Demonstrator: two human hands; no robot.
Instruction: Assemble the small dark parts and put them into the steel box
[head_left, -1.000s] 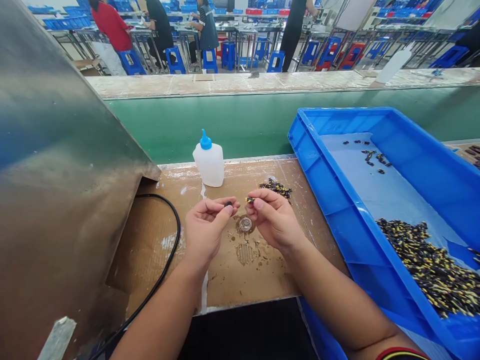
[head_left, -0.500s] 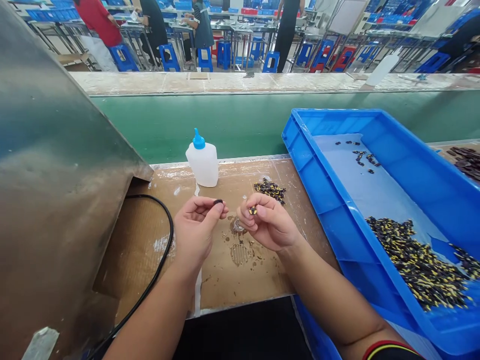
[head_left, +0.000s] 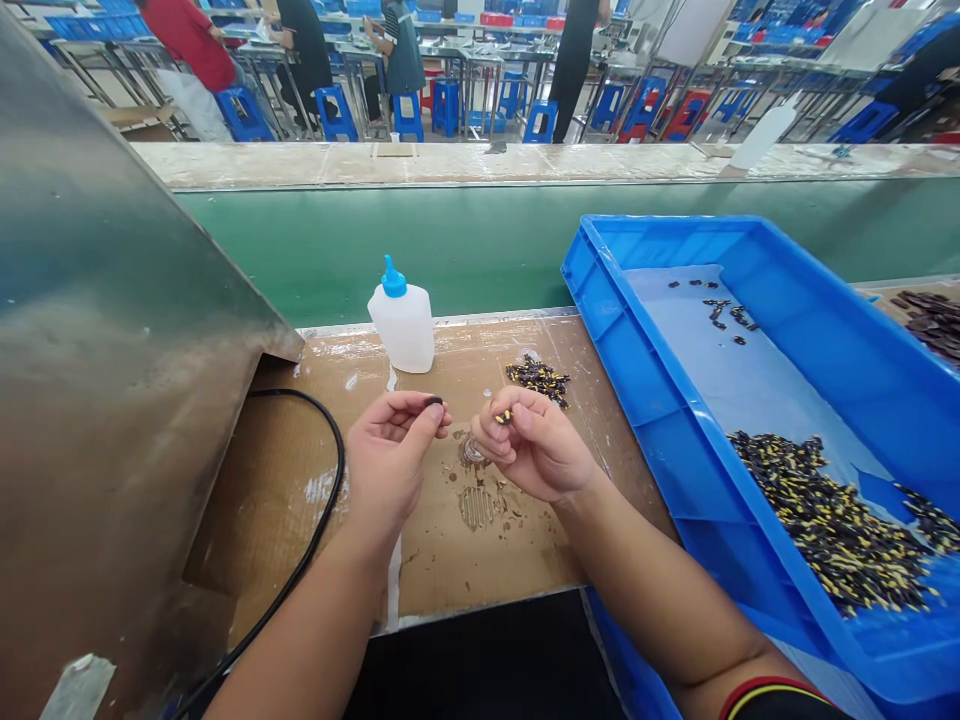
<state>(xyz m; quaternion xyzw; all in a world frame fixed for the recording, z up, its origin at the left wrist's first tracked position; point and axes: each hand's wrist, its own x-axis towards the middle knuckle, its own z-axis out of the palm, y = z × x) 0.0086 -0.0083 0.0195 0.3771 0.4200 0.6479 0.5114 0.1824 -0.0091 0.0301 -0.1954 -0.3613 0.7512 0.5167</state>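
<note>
Between thumb and fingers, my left hand [head_left: 394,445] pinches a small dark piece [head_left: 433,401]. A small black-and-yellow piece [head_left: 503,417] is gripped in the fingertips of my right hand [head_left: 536,440]. The two hands are apart, both raised over the cardboard-covered bench [head_left: 442,570]. Just behind my right hand lies a pile of black-and-yellow pieces [head_left: 538,378], partly hidden by that hand. A white squeeze bottle [head_left: 405,325] with a blue nozzle cap stands upright beyond my left hand.
To the right a large blue bin [head_left: 637,370] holds a heap of black-and-yellow pieces [head_left: 832,530]. A metal housing [head_left: 112,330] and a black cable [head_left: 330,500] take up the left. Past the bench runs a green conveyor belt [head_left: 390,240]; people work at tables beyond.
The black-and-yellow piece has turned slightly in my right fingertips. Otherwise both hands keep nearly the same pose, and the whole view shifts very slightly.
</note>
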